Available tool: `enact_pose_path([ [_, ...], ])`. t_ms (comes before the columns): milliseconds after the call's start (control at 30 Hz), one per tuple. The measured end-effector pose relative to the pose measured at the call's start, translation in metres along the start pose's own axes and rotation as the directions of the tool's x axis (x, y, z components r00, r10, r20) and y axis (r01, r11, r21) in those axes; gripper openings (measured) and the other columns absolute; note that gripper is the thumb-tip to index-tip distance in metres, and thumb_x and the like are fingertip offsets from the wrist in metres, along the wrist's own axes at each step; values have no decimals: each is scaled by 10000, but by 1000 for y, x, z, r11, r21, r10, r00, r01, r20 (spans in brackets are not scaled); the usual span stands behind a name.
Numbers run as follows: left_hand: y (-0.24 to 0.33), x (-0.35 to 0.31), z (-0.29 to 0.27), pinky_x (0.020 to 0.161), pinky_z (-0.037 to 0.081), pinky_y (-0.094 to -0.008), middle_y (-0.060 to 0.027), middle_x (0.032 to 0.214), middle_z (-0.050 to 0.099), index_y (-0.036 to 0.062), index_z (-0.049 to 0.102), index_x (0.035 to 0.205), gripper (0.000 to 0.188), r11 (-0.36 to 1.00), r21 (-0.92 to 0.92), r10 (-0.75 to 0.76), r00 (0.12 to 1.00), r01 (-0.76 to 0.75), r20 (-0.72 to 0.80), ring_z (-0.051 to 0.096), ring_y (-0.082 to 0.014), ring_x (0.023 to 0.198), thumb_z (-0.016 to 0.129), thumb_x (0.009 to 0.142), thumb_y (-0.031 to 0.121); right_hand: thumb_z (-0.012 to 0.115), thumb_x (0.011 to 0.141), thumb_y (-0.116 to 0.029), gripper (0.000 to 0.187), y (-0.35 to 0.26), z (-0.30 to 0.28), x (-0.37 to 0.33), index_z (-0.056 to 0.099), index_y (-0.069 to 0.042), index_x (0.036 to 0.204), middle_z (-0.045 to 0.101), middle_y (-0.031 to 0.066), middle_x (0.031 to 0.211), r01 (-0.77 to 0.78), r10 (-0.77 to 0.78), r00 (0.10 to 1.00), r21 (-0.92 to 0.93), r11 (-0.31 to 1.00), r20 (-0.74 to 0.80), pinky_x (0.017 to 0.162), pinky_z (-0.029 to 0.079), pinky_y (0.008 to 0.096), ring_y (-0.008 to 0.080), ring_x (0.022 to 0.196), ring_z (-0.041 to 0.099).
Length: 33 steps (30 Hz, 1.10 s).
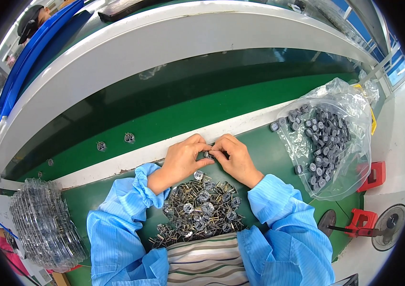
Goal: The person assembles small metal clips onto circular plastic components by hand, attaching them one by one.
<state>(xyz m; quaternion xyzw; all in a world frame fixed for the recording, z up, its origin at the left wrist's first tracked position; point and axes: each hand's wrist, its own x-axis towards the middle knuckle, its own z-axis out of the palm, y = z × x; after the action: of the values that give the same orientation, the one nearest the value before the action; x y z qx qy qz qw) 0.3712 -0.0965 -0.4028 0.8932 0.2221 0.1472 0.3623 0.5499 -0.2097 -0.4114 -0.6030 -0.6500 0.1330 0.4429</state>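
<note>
Close together over the green work table (pixel 269 152), my left hand (pixel 181 159) and my right hand (pixel 235 159) pinch one small dark round part (pixel 208 155) between their fingertips. The fingers cover much of it, so its details are hidden. Just below my hands lies a heap of small dark parts with brass-coloured pins (pixel 202 207), reaching to the striped cloth at my waist. To the right, a clear plastic bag (pixel 355 176) lies open with many small grey-black round caps (pixel 326 138) in it, a few of them near its mouth.
Beyond a white ledge (pixel 250 125) runs a green conveyor belt (pixel 178 114) carrying several small round parts (pixel 129 137). Stacked clear plastic trays (pixel 45 224) stand at left. Red brackets (pixel 375 176) and a small fan (pixel 389 226) are at right. A person in a dark cap (pixel 31 23) is far left.
</note>
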Motion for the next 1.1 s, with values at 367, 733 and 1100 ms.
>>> enact_pose_path([
  [367, -6, -1, 6, 614, 503, -340, -12, 979, 655, 75, 788, 1095, 378, 994, 9, 109, 990, -109, -93, 598, -163, 655, 930, 789, 246, 816, 909, -74, 134, -1, -11, 6, 714, 12, 917, 676, 98, 848, -311, 292, 942, 104, 945, 164, 630, 510, 332, 168, 684, 627],
  [733, 5, 5, 2, 712, 546, -404, -33, 973, 647, 116, 803, 1115, 355, 998, -16, 53, 998, -53, -37, 685, -250, 823, 891, 815, 284, 783, 874, 7, 156, -6, -6, 0, 639, -2, 934, 612, 139, 875, 115, -113, 993, -155, 981, 18, 722, 541, 419, 337, 842, 645],
  [1100, -41, 11, -2, 581, 440, -255, -24, 903, 647, 18, 811, 1050, 308, 979, -189, 0, 926, -77, -377, 525, -77, 645, 921, 762, 30, 757, 897, -102, 131, 24, -96, -16, 711, -22, 989, 697, 189, 997, -150, 40, 959, -383, 912, -281, 877, 545, 506, 408, 988, 667],
])
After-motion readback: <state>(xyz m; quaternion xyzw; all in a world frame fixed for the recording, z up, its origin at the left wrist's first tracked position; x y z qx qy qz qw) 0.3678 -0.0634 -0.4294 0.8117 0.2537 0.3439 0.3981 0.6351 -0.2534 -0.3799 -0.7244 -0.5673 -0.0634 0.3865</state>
